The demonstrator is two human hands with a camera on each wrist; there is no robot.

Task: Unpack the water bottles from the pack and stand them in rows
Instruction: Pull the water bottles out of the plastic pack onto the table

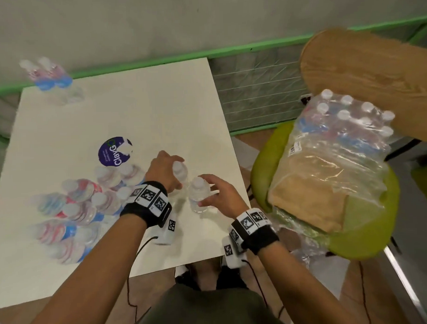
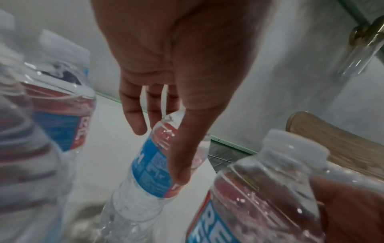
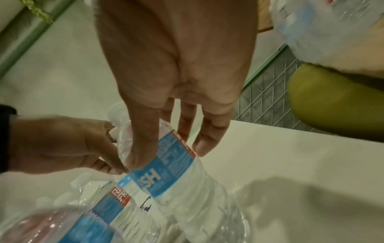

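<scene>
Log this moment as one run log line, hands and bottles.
left hand: grips bottle | right hand: grips second bottle | both upright on table | pack: on chair, bottles remain

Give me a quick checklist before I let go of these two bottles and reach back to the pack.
1. Left hand grips left bottle: ok.
2. Right hand grips right bottle: ok.
3. Both bottles upright over the table: ok.
4. Bottoms fully seated: cannot tell.
5. In line with the standing bottles: cannot tell, blurred.
6. Pack on the chair holds more bottles: ok.
</scene>
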